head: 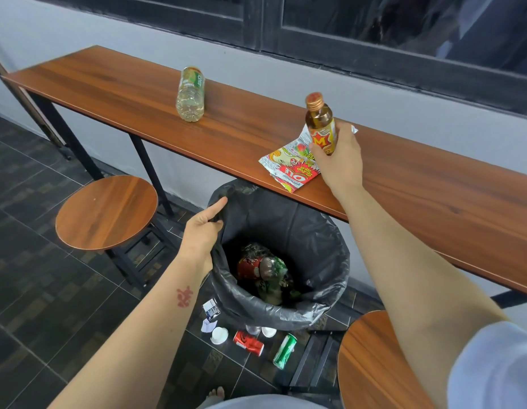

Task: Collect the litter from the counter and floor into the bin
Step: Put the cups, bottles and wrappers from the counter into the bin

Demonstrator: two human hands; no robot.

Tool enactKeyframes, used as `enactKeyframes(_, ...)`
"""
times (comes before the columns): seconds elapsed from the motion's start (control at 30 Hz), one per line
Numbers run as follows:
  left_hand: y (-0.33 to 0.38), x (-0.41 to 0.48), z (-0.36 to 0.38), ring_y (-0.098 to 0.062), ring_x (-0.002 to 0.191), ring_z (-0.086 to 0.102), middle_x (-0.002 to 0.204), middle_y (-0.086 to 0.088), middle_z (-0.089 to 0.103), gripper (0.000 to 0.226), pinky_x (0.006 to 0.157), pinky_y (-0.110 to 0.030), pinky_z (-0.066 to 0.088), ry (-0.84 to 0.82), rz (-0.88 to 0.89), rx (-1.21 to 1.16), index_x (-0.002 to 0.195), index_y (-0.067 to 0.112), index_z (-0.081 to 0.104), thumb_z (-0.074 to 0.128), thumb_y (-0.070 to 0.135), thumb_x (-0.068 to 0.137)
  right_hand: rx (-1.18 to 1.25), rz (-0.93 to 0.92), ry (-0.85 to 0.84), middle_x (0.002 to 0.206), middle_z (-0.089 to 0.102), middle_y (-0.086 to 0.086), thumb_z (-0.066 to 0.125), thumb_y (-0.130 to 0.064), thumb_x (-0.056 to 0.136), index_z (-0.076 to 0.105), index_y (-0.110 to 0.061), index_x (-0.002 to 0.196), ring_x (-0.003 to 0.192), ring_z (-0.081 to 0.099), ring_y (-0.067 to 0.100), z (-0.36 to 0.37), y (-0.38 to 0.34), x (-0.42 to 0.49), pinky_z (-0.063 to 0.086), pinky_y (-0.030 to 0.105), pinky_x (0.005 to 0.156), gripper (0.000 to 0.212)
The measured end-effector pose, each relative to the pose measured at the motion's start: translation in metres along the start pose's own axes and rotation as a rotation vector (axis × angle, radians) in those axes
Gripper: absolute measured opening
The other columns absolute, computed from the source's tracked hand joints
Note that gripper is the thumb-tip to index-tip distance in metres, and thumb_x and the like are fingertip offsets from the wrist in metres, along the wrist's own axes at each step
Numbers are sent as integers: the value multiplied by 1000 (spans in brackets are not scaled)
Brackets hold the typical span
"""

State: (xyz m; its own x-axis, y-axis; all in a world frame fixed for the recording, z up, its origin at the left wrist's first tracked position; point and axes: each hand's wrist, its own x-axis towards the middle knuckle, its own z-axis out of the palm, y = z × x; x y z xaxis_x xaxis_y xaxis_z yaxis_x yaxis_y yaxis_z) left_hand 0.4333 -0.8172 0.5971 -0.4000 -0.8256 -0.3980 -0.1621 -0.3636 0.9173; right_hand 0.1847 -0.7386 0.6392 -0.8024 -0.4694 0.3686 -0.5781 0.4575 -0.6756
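Hands busy — right hand wrapped around brown bottle, left hand pinching bin liner rim at 9 o'clock — carry bottle over opening, drop low.

Soft, even daylight fills the scene, with faint shadows. A pale sheen lies on the wooden bench. Wide-angle distortion bows its edges and the window frame; corners look slightly smeared.
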Motion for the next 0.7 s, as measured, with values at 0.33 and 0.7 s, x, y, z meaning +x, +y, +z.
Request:
enactKeyframes(0.33,-3,0,-3,-6,97,52,116,14,61,47,97,-30,45,6,-8,6,119,27,70,44,-6,98,103,183,-24,125,60,3,66,-39,89,39,-13,129,112,61,21,-6,10,3,49,33,86,55)
enactKeyframes(0.7,-1,3,0,-1,92,53,116,14,61,48,82,-19,46,-3,12,4,122,27,68,43,-6,98,28,224,-184,135,55,2,80,-40,77,28,-17,137,123,56,25,-3,8,9,48,45,100,83)
